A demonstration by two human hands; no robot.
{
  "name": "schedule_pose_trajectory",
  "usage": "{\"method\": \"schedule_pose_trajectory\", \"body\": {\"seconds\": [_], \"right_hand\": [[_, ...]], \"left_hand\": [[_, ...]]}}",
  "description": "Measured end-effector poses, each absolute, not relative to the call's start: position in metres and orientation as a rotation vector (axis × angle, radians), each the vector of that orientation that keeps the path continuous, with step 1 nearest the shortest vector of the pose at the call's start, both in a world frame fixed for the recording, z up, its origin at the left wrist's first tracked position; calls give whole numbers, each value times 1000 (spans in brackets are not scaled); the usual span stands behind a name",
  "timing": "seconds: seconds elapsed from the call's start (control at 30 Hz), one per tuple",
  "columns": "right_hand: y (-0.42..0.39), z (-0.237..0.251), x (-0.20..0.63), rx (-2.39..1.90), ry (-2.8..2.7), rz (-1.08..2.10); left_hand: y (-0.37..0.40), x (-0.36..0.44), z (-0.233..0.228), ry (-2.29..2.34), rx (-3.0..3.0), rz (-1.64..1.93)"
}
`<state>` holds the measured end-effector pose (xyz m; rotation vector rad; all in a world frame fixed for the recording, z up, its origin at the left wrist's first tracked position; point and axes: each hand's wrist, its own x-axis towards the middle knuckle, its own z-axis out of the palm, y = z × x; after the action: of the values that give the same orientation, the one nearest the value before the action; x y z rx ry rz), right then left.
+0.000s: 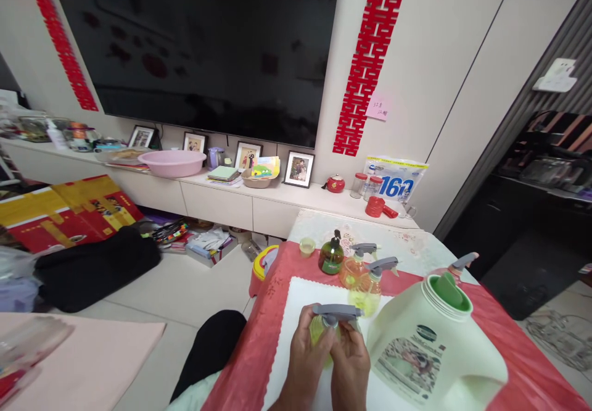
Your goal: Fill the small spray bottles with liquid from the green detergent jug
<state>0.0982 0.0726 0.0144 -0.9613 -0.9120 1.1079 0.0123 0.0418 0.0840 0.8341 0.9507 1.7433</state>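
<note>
- The left hand (308, 352) and the right hand (348, 361) meet low over the surface (272, 312), both wrapped around one small yellow spray bottle (321, 331).
- The fingers of the left hand curl round the bottle's left side; the fingers of the right hand close on it from the right, just under the grey trigger head (337, 312), which lies across the top of both hands (how hard either hand grips, I cannot tell).
- The bottle sits upright between the palms, above a white mat (296, 300) that lies on the red cloth covering the surface.
- Just beside the right hand stands a big pale-green jug (430, 349), its mouth open and a label facing the hands.
- Behind the hands stand another yellow spray bottle (370, 290), an orange spray bottle (354, 269) and a dark green bottle (331, 255), close together.
- A small cup (306, 247) stands left of the green bottle, near the far edge of the red cloth.
- Across the room a pink basin (172, 162) rests on a low white cabinet, under a large dark screen (203, 41).
</note>
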Motion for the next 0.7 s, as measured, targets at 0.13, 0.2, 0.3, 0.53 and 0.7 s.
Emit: {"method": "schedule_pose_trajectory", "body": {"seconds": [0.13, 0.2, 0.3, 0.53, 0.7], "right_hand": [[64, 21, 101, -941, -904, 1155], [59, 25, 100, -931, -882, 1167], [56, 32, 99, -898, -873, 1198], [61, 51, 101, -749, -887, 1273], [62, 54, 105, -729, -912, 1314]], "left_hand": [[41, 9, 87, 1002, 893, 1669], [41, 8, 86, 1010, 908, 1661], [41, 9, 83, 1043, 934, 1680], [43, 12, 80, 1170, 1076, 1687], [44, 14, 76, 1237, 1147, 1682]]}}
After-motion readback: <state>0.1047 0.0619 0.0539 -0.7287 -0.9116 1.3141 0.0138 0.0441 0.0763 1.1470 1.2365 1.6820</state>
